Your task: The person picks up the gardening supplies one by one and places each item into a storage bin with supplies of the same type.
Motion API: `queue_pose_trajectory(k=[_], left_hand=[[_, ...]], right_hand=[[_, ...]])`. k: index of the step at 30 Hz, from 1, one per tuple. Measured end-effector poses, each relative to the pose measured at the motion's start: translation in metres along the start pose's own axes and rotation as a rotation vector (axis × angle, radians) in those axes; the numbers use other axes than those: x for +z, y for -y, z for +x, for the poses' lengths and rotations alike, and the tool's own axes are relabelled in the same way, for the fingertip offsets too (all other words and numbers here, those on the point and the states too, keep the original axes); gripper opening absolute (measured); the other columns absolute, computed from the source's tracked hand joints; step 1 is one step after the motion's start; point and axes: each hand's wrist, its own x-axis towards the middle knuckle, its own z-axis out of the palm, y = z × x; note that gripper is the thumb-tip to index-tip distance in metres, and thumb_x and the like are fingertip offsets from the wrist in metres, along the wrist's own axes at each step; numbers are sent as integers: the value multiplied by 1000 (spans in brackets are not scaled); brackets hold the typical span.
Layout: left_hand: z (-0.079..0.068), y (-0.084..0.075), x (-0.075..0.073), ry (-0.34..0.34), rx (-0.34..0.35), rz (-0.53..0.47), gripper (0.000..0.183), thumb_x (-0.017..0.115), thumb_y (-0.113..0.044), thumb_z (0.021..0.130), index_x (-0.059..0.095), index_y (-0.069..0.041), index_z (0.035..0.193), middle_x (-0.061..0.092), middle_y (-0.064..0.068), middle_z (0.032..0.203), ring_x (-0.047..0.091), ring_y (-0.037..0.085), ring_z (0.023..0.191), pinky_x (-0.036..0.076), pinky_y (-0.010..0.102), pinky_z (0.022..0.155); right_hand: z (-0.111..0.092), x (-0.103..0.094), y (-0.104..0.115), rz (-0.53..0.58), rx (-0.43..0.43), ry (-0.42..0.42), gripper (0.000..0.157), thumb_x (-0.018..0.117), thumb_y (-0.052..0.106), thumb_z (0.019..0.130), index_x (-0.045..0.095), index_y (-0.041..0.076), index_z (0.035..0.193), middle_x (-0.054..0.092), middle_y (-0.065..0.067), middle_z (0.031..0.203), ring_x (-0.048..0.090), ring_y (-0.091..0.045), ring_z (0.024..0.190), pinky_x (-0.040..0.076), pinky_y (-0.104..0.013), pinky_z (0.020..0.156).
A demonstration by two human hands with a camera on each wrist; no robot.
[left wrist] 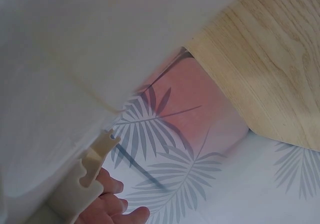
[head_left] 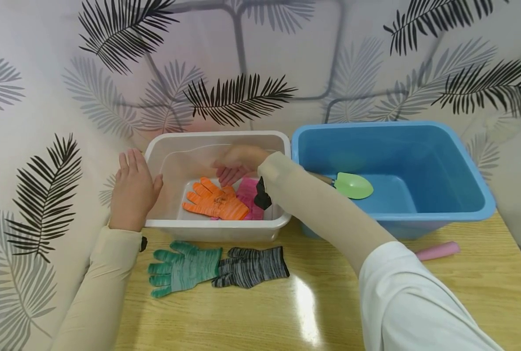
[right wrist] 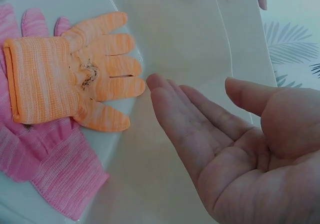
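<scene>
In the head view a white tub (head_left: pixel 216 224) holds an orange knit glove (head_left: pixel 215 200) lying partly over pink gloves (head_left: pixel 251 197). My right hand (right wrist: pixel 235 149) is inside this tub, palm up with straight fingers and nothing in it; its fingertips are close beside the orange glove in the right wrist view. The left hand (head_left: pixel 133 187) rests on the tub's left rim, fingers extended. On the table in front of the tub lie a green knit glove (head_left: pixel 188 267) and a grey-and-black one (head_left: pixel 251 266), their cuff and fingers meeting.
To the right stands a blue tub (head_left: pixel 392 217) with a green-bladed trowel (head_left: pixel 353 185) inside, its handle partly behind the right sleeve. A pink rod-shaped thing (head_left: pixel 438 251) lies before it on the wooden table (head_left: pixel 330 302). Leaf-patterned cloth (head_left: pixel 287 58) hangs behind both tubs.
</scene>
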Motion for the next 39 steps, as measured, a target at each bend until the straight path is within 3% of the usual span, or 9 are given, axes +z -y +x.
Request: queue_pose_trajectory(k=[6, 14, 20, 24, 28, 32, 39], left_hand=[[1, -2, -2, -21, 14, 4, 73, 54, -22, 91, 16, 20, 138, 20, 38, 142, 16, 49, 133, 25, 60, 101], [2, -5, 0, 20, 13, 3, 74, 53, -23, 92, 15, 19, 138, 18, 37, 143, 14, 48, 134, 24, 61, 101], [2, -7, 2, 8, 15, -2, 74, 54, -22, 91, 16, 19, 138, 19, 37, 143, 15, 48, 133, 24, 60, 101], [3, -7, 2, -3, 14, 2, 74, 55, -22, 90, 16, 19, 138, 19, 37, 143, 15, 48, 134, 24, 60, 101], [4, -6, 3, 2, 15, 2, 74, 54, -22, 91, 16, 20, 138, 18, 38, 143, 14, 48, 134, 24, 60, 102], [4, -5, 2, 15, 8, -3, 73, 53, -22, 92, 15, 20, 138, 18, 38, 142, 14, 49, 133, 24, 60, 102], [1, -1, 0, 37, -11, -1, 74, 53, -24, 92, 15, 20, 138, 16, 38, 142, 12, 48, 134, 23, 59, 102]], right_hand=[[-2, 0, 1, 5, 3, -6, 41, 52, 25, 95, 55, -9, 117, 60, -23, 116, 65, -29, 92, 49, -37, 87], [-8, -1, -3, 26, -26, -9, 39, 57, 25, 92, 55, -7, 114, 62, -20, 110, 64, -29, 97, 53, -32, 78], [-18, -1, 4, 17, -84, 46, 41, 55, 26, 94, 54, -7, 119, 62, -18, 110, 62, -29, 100, 47, -35, 90], [-30, 5, 22, 12, -133, 73, 38, 54, 23, 94, 54, -8, 115, 61, -21, 112, 60, -31, 105, 46, -37, 91], [-43, 12, 36, 4, -170, 68, 37, 56, 20, 93, 55, -10, 114, 64, -21, 105, 64, -29, 97, 50, -36, 86], [-56, 18, 44, 10, -216, 91, 36, 54, 16, 93, 54, -11, 118, 66, -19, 100, 64, -29, 96, 51, -35, 84], [-92, 35, 54, -2, -324, 134, 26, 57, 16, 93, 62, -6, 107, 67, -17, 98, 66, -27, 93, 53, -32, 77]])
